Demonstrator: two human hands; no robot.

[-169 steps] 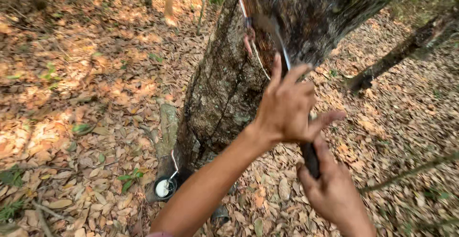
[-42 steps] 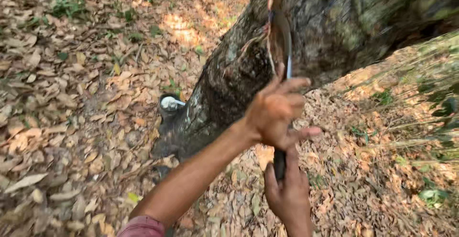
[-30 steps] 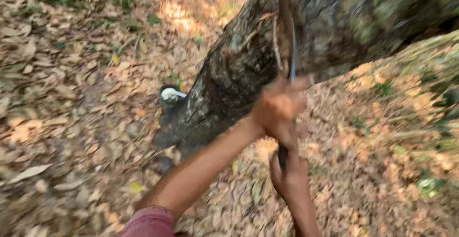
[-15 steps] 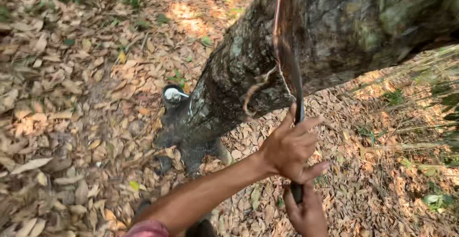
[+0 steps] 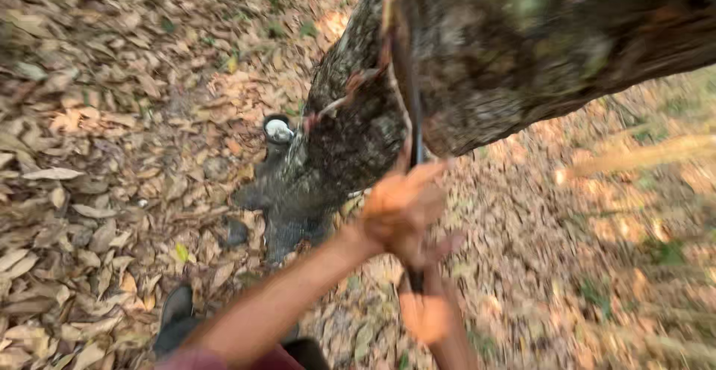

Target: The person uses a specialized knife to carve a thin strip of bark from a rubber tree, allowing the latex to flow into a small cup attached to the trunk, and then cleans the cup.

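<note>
A small cup (image 5: 279,129) holding white liquid sits at the trunk (image 5: 477,49) base, among dry leaves (image 5: 97,154). Both hands grip a long knife (image 5: 415,146) laid against the bark: left hand (image 5: 399,209) high, right hand (image 5: 426,312) on its handle; blurred.

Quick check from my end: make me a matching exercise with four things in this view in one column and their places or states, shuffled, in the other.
Things:
1. left hand
2. right hand
3. small cup
4. dark shoe

Places or states:
A. on dry leaves at bottom left
B. lower on the knife handle
C. against the trunk near its base, white inside
D. higher on the knife, close under the trunk

Pairs: 1-D, 2-B, 3-C, 4-A
</note>
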